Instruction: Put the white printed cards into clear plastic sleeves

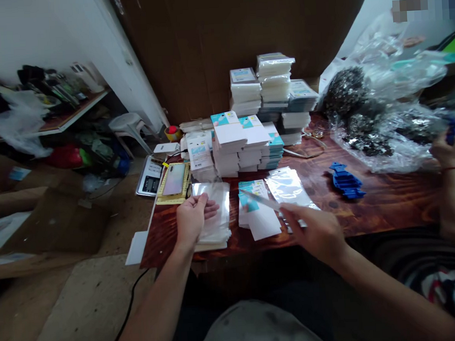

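The lettering on the flat teal-and-white paper cards [264, 225], lying mid-table between two piles of clear plastic sleeves, is too small to read. Tall stacks of packaged cards [276, 79] rise behind, and a jagged blue plastic piece [346, 180] lies rightward. The left hand [192, 218], fingers loosely parted, is at the left-hand sleeves [215, 229], contact unclear; the right hand [316, 231] pinches a thin, blurred whitish sheet [266, 201] over the cards.
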`<state>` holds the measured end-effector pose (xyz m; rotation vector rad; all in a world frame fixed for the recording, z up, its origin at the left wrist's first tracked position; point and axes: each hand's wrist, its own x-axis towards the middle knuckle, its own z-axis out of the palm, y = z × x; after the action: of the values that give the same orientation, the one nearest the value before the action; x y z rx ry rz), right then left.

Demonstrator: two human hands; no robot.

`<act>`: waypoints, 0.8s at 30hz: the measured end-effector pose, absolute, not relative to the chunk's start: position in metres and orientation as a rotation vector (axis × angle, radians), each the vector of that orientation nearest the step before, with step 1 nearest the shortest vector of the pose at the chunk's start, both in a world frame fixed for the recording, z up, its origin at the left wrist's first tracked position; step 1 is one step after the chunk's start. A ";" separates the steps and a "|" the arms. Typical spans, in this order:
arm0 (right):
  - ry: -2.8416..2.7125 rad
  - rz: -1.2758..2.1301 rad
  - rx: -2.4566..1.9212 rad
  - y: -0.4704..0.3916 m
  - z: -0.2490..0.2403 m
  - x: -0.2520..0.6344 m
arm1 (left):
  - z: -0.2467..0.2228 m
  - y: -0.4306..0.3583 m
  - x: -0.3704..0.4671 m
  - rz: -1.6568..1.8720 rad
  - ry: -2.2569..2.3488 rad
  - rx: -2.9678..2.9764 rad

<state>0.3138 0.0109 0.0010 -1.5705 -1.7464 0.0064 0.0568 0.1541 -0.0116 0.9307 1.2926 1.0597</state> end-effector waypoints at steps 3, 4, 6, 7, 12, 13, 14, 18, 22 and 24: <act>-1.175 0.556 -1.589 0.006 0.011 0.301 | -0.011 0.150 0.069 1.148 1.245 0.895; -1.078 0.826 -1.545 0.006 0.012 0.294 | -0.009 0.149 0.072 1.166 1.233 0.888; -0.953 1.215 -1.455 0.005 0.010 0.280 | -0.005 0.147 0.077 1.179 1.210 0.865; -0.901 1.299 -1.440 0.006 0.008 0.274 | -0.003 0.145 0.079 1.188 1.201 0.845; -0.724 1.202 -1.442 0.013 -0.007 0.259 | -0.002 0.136 0.089 1.215 1.176 0.776; -0.698 1.164 -1.431 0.015 -0.009 0.257 | -0.004 0.134 0.090 1.208 1.173 0.775; -0.672 1.134 -1.421 0.016 -0.010 0.255 | -0.005 0.132 0.092 1.202 1.168 0.774; -0.597 1.028 -1.383 0.022 -0.012 0.245 | -0.009 0.126 0.091 1.195 1.106 0.728; -0.587 0.992 -1.380 0.028 -0.012 0.239 | -0.003 0.121 0.082 1.162 1.036 0.710; -0.588 1.008 -1.361 0.032 -0.012 0.236 | 0.000 0.116 0.081 1.125 1.012 0.735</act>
<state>0.2356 0.0316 -0.0122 -1.3614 -0.5877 1.0078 0.0808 0.1160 0.0000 0.7354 1.0125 1.1251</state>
